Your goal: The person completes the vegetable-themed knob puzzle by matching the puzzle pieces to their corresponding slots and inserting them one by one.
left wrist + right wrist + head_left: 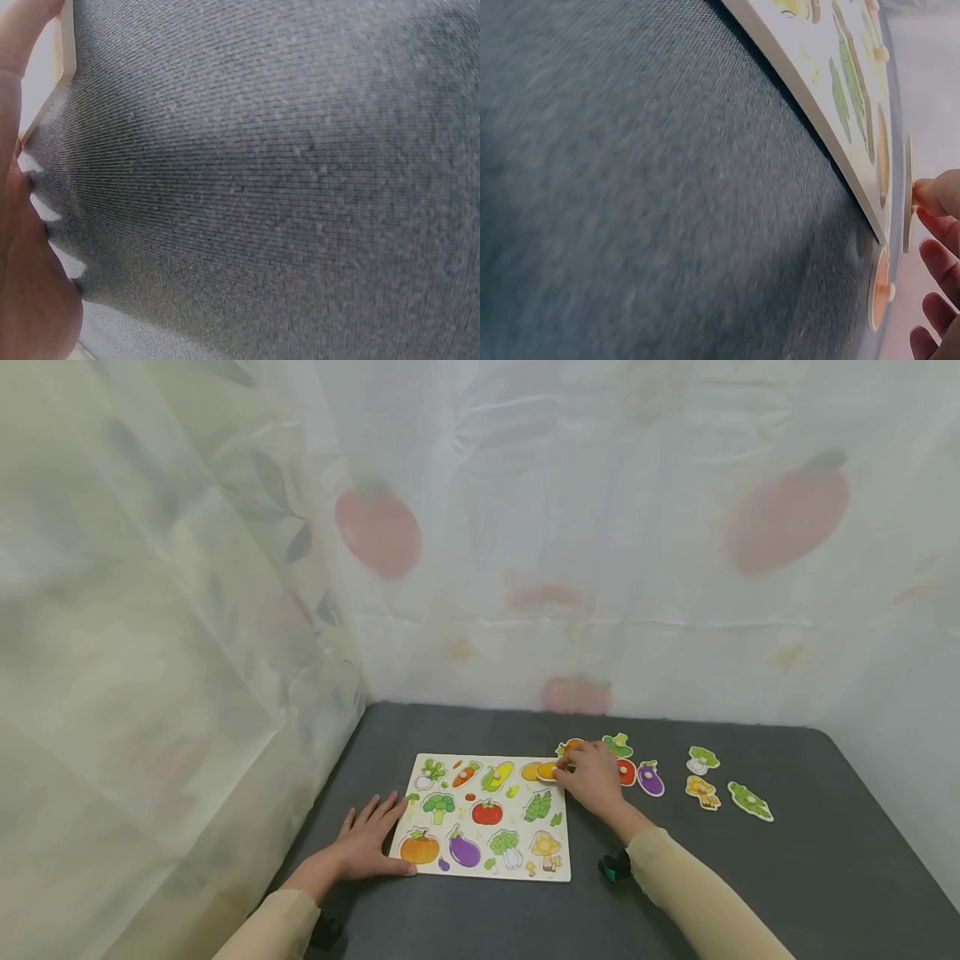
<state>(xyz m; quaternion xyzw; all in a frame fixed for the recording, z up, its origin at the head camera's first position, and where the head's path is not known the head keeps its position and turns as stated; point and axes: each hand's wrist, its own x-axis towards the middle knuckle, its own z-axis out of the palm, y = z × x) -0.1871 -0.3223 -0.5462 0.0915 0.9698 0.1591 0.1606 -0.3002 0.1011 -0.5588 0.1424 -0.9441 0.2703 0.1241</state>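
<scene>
My right hand (pixel 592 774) pinches a yellow-orange puzzle piece (pixel 547 772) by its knob, over the top right corner of a wooden vegetable puzzle board (pixel 517 870). In the right wrist view that piece, edge-on, is held apart from the board by thumb and finger. Beneath it, a matching yellow picture (pixel 529 772) partly shows. My left hand (pixel 366 843) rests spread at the board's left edge, thumb on the lower left corner. Knobbed pieces lie in the top row: a leafy radish-like one (pixel 430 775), a carrot (pixel 466 774) and a corn cob (pixel 497 777).
Right of the board lie a pumpkin piece (pixel 568 746) partly behind the hand, broccoli (pixel 617 745), tomato (pixel 626 772), eggplant (pixel 650 779), bok choy (pixel 702 761), mushroom (pixel 702 792) and pea pod (pixel 750 802). Patterned curtains hang behind and left of the dark table (pixel 817 877).
</scene>
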